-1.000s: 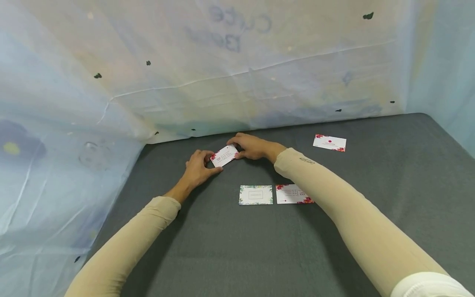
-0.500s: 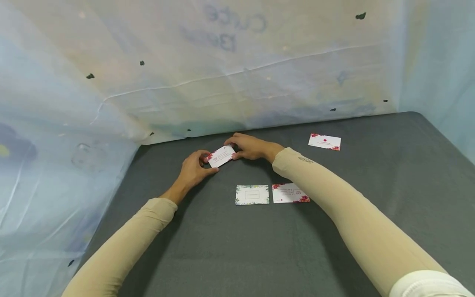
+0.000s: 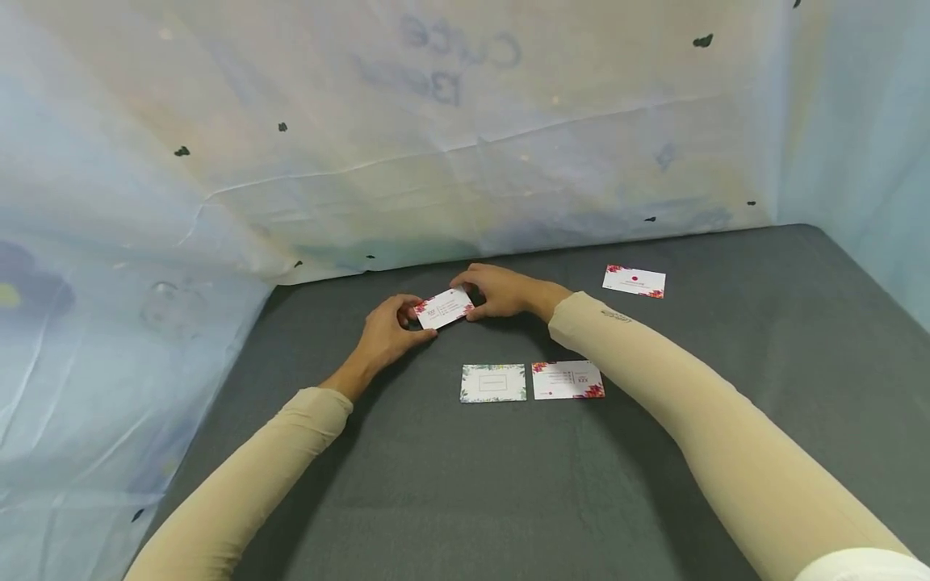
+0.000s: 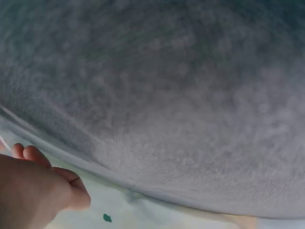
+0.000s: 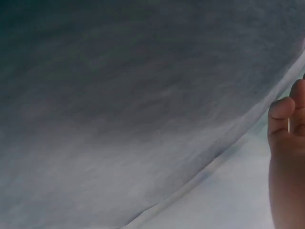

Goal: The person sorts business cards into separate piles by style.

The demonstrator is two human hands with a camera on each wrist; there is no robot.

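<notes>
Both hands hold one small white card with red flowers [image 3: 444, 308] just above the grey felt table [image 3: 465, 484], near its far edge. My left hand [image 3: 388, 331] pinches the card's left end and my right hand [image 3: 494, 290] pinches its right end. Nearer to me two cards lie side by side: one with a green leafy border [image 3: 493, 382] and one with red flowers [image 3: 567, 379]. Another red-flowered card [image 3: 634, 282] lies at the far right. The left wrist view shows only curled fingers [image 4: 33, 186] over the felt, and the right wrist view only fingers [image 5: 286, 157].
A pale plastic sheet [image 3: 436, 145] hangs as a wall behind the table and along its left side [image 3: 109, 339] and right side. Faint mirrored writing shows on it. Open grey felt stretches in front of the two cards.
The held card has shifted slightly right and levelled out between the hands. The camera view has drifted a little; the cards on the table have not moved.
</notes>
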